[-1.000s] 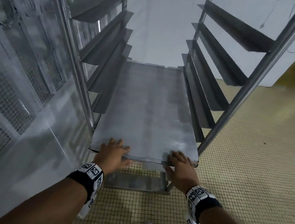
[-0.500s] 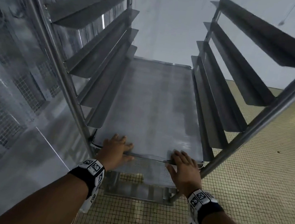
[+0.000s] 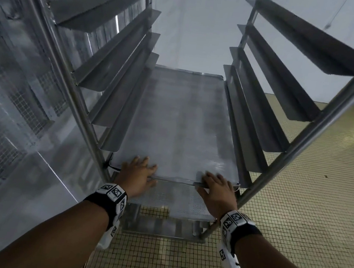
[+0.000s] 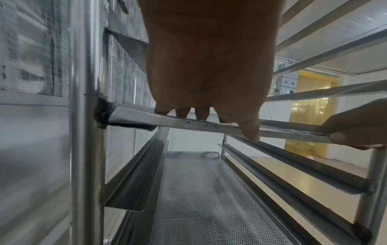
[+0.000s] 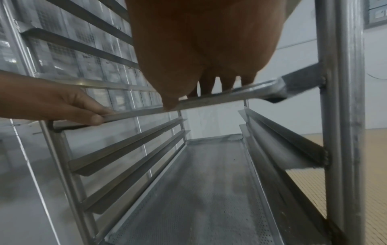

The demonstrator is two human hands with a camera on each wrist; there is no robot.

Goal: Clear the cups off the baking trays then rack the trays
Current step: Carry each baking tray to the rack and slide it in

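A person's two hands hold the near edge of a metal baking tray [image 3: 180,121] that lies flat on a pair of side rails low in a steel tray rack [image 3: 70,89]. The left hand [image 3: 136,174] grips the edge near its left corner, fingers lying on the tray's upper face and the thumb under the rim; the right hand [image 3: 217,189] grips it near the right corner in the same pinch. Seen from the left wrist, the fingers [image 4: 201,112] pass over the rim while the thumb presses its front. The tray's far edge sits at the back of the rack, its near edge level with the front posts. Below it a second, perforated tray [image 3: 174,202] rests on a lower pair of rails, its near end jutting out toward the person beyond the upper tray. Empty angled rails [image 3: 264,104] climb both sides above. The rack stands on a floor of small yellowish tiles [image 3: 306,216], with a metal panel and wire mesh [image 3: 2,94] to the left. Both wrists wear black bands carrying printed markers [image 3: 111,195].
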